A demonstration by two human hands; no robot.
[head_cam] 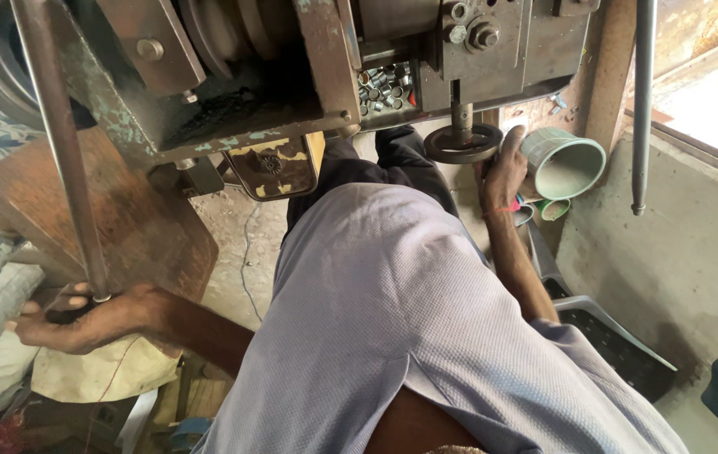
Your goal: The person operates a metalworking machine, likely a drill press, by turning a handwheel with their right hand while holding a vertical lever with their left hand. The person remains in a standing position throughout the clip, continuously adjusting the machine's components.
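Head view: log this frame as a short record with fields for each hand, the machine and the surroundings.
left hand: left hand grips the lower end of a long metal lever
right hand: right hand wrapped around a pale green plastic mug, its mouth tipped sideways
machine: worn metal press overhead, small handwheel beneath, tray of small metal rings
surroundings: wooden board, concrete ledge

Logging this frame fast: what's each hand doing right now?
Left hand: closed around the lower end of the lever.
Right hand: holding the green cup, next to the handwheel.
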